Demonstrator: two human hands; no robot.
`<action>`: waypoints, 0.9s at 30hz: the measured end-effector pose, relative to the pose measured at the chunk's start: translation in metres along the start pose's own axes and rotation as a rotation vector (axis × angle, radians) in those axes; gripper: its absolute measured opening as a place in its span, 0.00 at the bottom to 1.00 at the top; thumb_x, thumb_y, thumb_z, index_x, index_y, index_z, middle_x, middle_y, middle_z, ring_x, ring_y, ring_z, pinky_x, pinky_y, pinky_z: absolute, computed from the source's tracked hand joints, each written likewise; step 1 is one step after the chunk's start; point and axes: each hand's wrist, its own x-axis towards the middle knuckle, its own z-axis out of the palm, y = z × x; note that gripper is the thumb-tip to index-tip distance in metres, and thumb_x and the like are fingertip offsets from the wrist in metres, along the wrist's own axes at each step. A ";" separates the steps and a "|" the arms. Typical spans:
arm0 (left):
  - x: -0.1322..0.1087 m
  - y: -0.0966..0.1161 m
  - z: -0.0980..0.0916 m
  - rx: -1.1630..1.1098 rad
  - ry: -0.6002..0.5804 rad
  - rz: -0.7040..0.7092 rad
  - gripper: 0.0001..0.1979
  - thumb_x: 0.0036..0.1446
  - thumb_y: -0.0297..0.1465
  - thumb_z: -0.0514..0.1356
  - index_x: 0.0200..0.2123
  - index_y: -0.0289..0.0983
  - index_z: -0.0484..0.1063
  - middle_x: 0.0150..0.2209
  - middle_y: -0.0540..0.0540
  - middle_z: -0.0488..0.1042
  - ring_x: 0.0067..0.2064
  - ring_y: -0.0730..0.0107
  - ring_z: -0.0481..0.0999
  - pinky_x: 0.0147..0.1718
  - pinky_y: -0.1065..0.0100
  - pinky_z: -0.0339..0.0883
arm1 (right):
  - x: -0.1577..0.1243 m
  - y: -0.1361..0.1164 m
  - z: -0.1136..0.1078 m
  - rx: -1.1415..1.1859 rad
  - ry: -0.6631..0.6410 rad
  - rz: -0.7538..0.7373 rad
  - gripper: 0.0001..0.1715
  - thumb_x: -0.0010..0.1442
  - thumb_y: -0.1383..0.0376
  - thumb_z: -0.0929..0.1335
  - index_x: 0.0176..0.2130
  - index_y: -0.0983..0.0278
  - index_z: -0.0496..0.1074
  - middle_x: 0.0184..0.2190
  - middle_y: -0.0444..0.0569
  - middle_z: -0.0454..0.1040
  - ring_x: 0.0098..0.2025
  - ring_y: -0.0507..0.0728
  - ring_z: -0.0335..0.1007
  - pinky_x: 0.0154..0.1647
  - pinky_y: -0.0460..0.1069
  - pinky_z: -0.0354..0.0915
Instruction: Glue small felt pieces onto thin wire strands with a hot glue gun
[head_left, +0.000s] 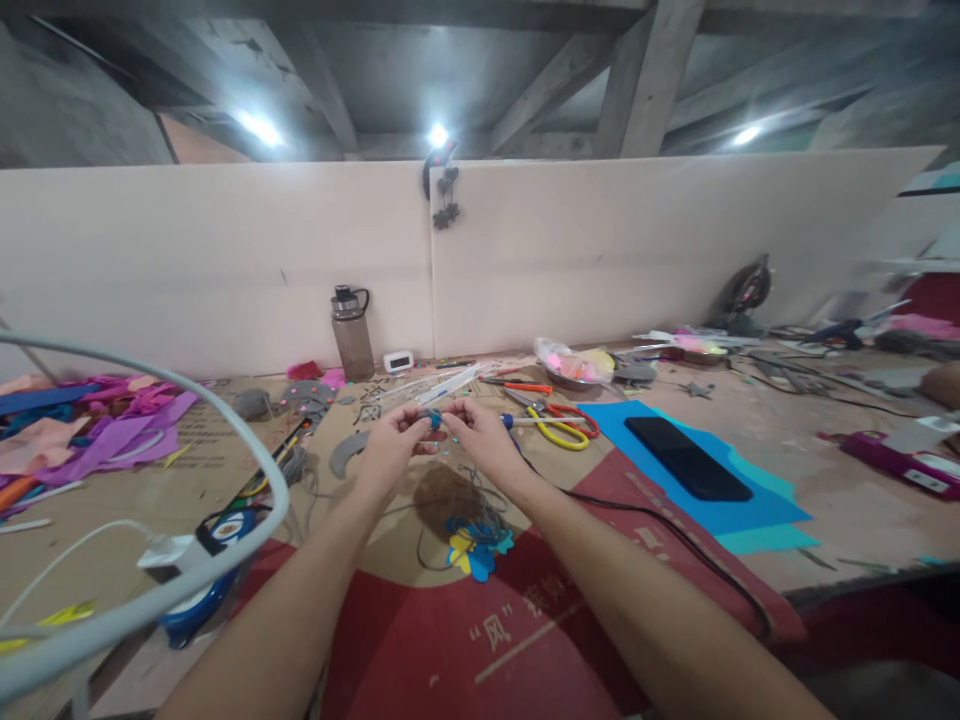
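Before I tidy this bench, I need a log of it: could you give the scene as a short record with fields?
Left hand: pinching a small blue piece
Right hand: fingertips at the same piece; its grip is too small to tell
Below hands: blue and yellow pieces near thin grey strands
Right side: black phone on a blue sheet
Back: bottle, upright
Far left: coloured scraps

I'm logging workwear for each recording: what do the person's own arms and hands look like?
The ungloved left hand and ungloved right hand continue into a bare left forearm and bare right forearm. No sleeves, watch or bracelet show; rings can't be made out.
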 end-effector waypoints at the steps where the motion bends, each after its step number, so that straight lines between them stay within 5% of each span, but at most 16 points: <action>1: 0.000 0.000 0.001 -0.004 -0.006 -0.002 0.15 0.45 0.34 0.65 0.36 0.33 0.71 0.33 0.45 0.75 0.31 0.68 0.78 0.27 0.70 0.71 | 0.000 0.000 0.000 -0.018 -0.004 -0.006 0.09 0.54 0.60 0.63 0.31 0.64 0.66 0.26 0.43 0.68 0.29 0.51 0.63 0.31 0.46 0.59; 13: -0.003 0.006 0.003 -0.062 -0.043 -0.061 0.13 0.45 0.33 0.64 0.33 0.33 0.69 0.28 0.46 0.75 0.28 0.67 0.78 0.27 0.68 0.73 | -0.003 -0.004 -0.003 -0.154 0.035 -0.043 0.08 0.53 0.63 0.63 0.28 0.64 0.68 0.23 0.42 0.68 0.26 0.50 0.61 0.29 0.46 0.57; 20: -0.001 0.005 -0.001 0.098 -0.084 -0.062 0.15 0.46 0.39 0.64 0.32 0.33 0.70 0.30 0.44 0.75 0.28 0.67 0.78 0.20 0.74 0.67 | -0.006 -0.008 -0.003 -0.182 0.035 -0.049 0.07 0.53 0.62 0.64 0.26 0.63 0.66 0.20 0.41 0.66 0.23 0.50 0.59 0.26 0.46 0.56; 27: 0.007 0.005 -0.009 0.046 0.122 -0.003 0.15 0.42 0.37 0.65 0.31 0.33 0.68 0.29 0.46 0.74 0.26 0.69 0.77 0.16 0.77 0.62 | -0.005 -0.003 -0.005 -0.150 -0.014 -0.085 0.08 0.54 0.62 0.64 0.30 0.64 0.69 0.25 0.42 0.69 0.27 0.50 0.61 0.31 0.46 0.57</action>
